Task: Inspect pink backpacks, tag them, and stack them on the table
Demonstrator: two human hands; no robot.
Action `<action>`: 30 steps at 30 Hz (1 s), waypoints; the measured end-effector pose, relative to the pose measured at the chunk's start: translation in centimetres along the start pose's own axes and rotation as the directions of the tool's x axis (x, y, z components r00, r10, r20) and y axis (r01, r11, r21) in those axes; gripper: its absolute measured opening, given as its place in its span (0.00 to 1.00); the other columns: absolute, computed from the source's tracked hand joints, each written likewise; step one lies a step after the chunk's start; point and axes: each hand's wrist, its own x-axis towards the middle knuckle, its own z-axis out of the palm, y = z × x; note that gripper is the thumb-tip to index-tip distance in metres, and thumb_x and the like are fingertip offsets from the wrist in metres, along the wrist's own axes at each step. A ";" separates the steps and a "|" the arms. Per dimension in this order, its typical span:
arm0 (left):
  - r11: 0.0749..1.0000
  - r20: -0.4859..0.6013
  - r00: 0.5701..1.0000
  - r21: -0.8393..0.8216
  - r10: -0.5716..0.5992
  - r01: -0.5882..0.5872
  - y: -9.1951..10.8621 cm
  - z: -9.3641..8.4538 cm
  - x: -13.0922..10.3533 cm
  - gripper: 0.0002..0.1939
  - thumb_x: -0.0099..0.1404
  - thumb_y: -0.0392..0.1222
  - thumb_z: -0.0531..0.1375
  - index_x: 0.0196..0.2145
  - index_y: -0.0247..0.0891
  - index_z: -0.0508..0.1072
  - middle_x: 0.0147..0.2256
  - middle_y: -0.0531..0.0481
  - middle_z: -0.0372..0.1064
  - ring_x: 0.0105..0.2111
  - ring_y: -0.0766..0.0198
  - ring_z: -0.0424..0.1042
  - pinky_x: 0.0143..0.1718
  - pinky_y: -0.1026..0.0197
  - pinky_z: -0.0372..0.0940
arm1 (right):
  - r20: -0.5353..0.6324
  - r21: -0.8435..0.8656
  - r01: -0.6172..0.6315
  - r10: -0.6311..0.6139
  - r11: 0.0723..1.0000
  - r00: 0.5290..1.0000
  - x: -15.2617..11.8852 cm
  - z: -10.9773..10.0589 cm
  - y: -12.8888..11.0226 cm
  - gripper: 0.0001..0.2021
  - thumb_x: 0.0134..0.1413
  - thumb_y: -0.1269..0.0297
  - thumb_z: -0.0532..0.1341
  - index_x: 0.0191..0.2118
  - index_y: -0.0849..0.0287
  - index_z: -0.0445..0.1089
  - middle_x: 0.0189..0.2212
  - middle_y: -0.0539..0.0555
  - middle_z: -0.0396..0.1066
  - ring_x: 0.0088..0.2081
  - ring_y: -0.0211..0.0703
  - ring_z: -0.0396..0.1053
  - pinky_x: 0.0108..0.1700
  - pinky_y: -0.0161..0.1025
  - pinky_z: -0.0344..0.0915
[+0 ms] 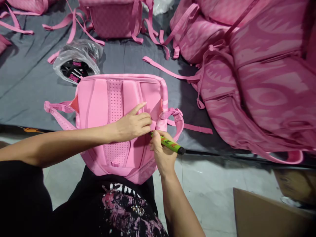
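A pink backpack (98, 108) lies with its padded back panel up, over the table edge and against my body. My left hand (135, 123) rests flat on the panel, fingers spread and pointing right, holding nothing. Just right of it, my right hand (163, 148) grips a green marker (170, 144) with a black end that points to the lower right. The marker's other end is near the panel beside my left fingers; its tip is mostly hidden. Knotted straps stick out on both sides of the backpack.
Behind the backpack, a clear plastic bag (96, 49) with black and pink round pieces sits on the grey cloth (118, 56). More pink backpacks (261, 82) are piled at the right and along the back. Cardboard (259, 210) lies on the floor at lower right.
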 end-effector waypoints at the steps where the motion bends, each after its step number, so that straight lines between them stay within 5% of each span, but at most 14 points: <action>1: 1.000 -0.006 1.000 0.004 -0.001 0.001 0.0 0.0 0.0 0.12 0.72 0.35 0.52 0.33 0.38 0.73 0.39 0.49 0.74 0.45 0.63 0.72 0.66 0.38 0.54 | -0.011 -0.018 0.002 -0.002 1.000 1.000 0.1 0.0 0.0 0.15 0.57 0.51 0.63 0.32 0.60 0.73 0.22 0.48 0.69 0.21 0.35 0.64 0.26 0.35 0.64; 19: 0.998 0.030 0.999 0.064 0.013 -0.015 -0.2 0.0 0.1 0.11 0.72 0.35 0.53 0.34 0.38 0.73 0.39 0.50 0.74 0.45 0.61 0.71 0.66 0.39 0.53 | 0.009 -0.029 -0.008 0.009 1.000 1.000 0.4 -0.4 0.2 0.14 0.57 0.52 0.63 0.33 0.60 0.74 0.21 0.48 0.69 0.21 0.37 0.65 0.26 0.36 0.65; 26: 0.997 0.133 0.990 0.055 0.040 -0.048 -0.7 -1.2 0.6 0.12 0.72 0.37 0.52 0.35 0.39 0.74 0.36 0.50 0.73 0.41 0.61 0.71 0.63 0.42 0.52 | 0.037 -0.072 0.049 -0.047 0.996 0.998 0.7 -0.6 -0.2 0.15 0.58 0.52 0.62 0.34 0.60 0.74 0.22 0.49 0.70 0.21 0.37 0.65 0.25 0.36 0.64; 30: 0.996 0.301 0.951 0.029 0.073 -0.086 -2.8 -2.9 2.2 0.06 0.66 0.42 0.61 0.34 0.38 0.74 0.36 0.47 0.74 0.38 0.59 0.71 0.49 0.52 0.59 | 0.075 -0.181 0.111 -0.099 0.977 0.992 0.2 -1.4 0.0 0.16 0.58 0.53 0.61 0.28 0.61 0.73 0.19 0.49 0.68 0.20 0.37 0.64 0.23 0.35 0.63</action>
